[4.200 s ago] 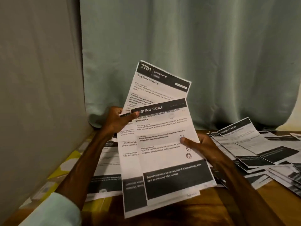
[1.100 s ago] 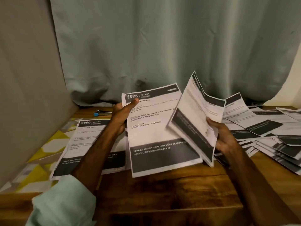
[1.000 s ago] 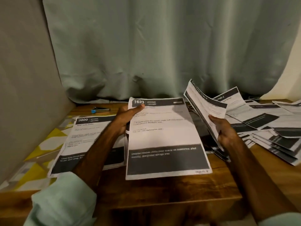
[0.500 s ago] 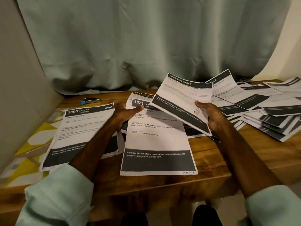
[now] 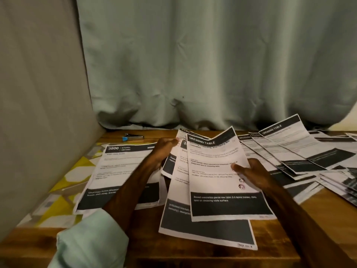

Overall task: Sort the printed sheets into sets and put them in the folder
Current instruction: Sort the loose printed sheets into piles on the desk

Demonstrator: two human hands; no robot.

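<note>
My right hand (image 5: 253, 174) pinches the right edge of a "DRESSING TABLE" sheet (image 5: 218, 171), thumb on its printed face. That sheet lies fanned over a kitchen-cloths sheet (image 5: 204, 229) and others under it. My left hand (image 5: 164, 149) grips the upper left of this fanned bunch. To the left, a "3800 KITCHEN" sheet (image 5: 123, 171) lies flat on the wooden table (image 5: 173, 254). A spread of more printed sheets (image 5: 301, 151) covers the table's right side. No folder is in view.
A small blue-tipped stapler (image 5: 133, 137) lies at the back of the table near the curtain (image 5: 212, 64). A grey panel (image 5: 38, 93) stands along the left. A yellow-and-white patterned cloth (image 5: 63, 182) lies under the left sheets.
My right hand has turned the dressing-table sheet upright and brought it left over the kitchen-cloths sheet. My left hand has lifted the bunch's top edge. The view has tilted upward.
</note>
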